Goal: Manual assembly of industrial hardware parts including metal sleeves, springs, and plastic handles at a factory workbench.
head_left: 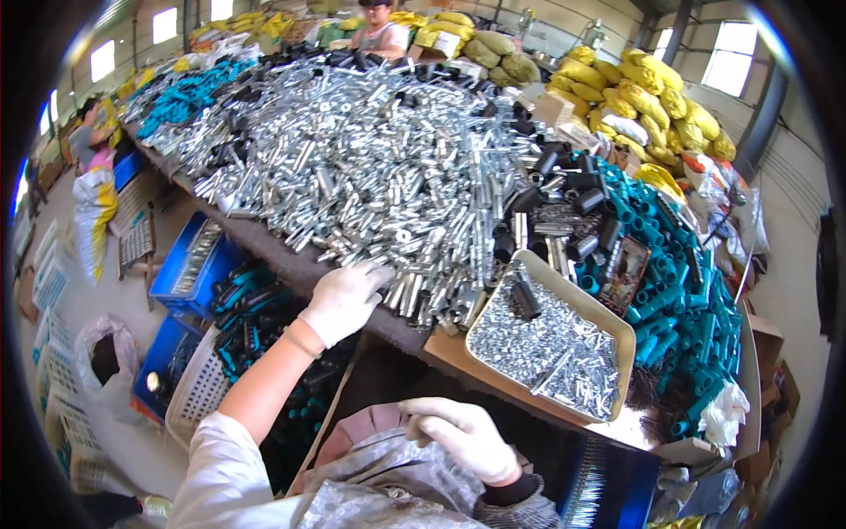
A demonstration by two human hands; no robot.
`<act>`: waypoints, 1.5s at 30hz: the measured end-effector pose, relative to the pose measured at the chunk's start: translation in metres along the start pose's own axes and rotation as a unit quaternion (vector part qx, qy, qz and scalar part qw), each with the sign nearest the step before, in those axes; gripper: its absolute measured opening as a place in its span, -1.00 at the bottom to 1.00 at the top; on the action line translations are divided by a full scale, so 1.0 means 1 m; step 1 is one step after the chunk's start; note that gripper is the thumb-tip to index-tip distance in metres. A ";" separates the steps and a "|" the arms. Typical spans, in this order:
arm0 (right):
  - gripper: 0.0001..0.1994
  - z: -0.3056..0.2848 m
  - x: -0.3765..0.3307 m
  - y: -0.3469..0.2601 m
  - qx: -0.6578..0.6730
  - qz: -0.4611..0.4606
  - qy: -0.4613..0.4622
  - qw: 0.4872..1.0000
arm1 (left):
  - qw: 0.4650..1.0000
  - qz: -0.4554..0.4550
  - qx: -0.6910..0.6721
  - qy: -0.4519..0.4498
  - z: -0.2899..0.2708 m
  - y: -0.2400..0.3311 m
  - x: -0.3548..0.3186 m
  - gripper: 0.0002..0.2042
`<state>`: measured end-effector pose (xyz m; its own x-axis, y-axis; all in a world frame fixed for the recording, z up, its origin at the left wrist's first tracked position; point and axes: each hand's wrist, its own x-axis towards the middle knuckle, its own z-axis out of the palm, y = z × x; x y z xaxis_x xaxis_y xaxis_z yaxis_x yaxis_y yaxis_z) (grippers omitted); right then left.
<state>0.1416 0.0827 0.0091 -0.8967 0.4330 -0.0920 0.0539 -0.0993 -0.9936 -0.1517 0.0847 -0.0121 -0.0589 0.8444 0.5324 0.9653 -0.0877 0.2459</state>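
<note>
My left hand (345, 301), in a white glove, reaches to the near edge of a large heap of shiny metal tubes and rods (352, 167). Its fingers are stretched forward, slightly apart, and touch or nearly touch short metal tubes (407, 293) at the table's edge. Close to my body, over the apron (370, 458), my right hand (464, 437) is gloved too, its fingers curled inward. Whatever might lie inside that curl is hidden. Right of the tubes rests a cream tray (627, 353) of small metal pieces, with a black cylindrical part (525, 300) on top.
Teal plastic tubes (674, 300) and black sleeves (589, 201) are heaped on the right. Blue bins (183, 264) and a white perforated basket (196, 388) stand left below the table. Another blue bin (630, 485) is at lower right. Two people work farther off; yellow sacks (643, 97) are piled behind.
</note>
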 end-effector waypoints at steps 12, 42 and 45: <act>-0.46 0.005 0.029 0.030 0.262 -0.066 0.153 0.951 | 0.944 -0.040 -0.303 -0.121 -0.030 0.082 0.011 -0.73; -0.67 -0.017 -0.019 0.063 0.104 -0.036 0.243 0.964 | 0.759 -0.196 -0.585 -0.209 -0.025 0.092 0.064 -0.75; -0.71 -0.005 -0.024 0.080 0.017 -0.020 0.210 0.977 | 0.835 -0.159 -0.522 -0.073 0.005 0.120 -0.059 -0.67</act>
<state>0.1696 0.0693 -0.0688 -0.6379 0.7660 -0.0795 0.0018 -0.1017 -0.9948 -0.0308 0.0267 -0.0178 -0.1644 0.9613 0.2211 0.1550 -0.1961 0.9683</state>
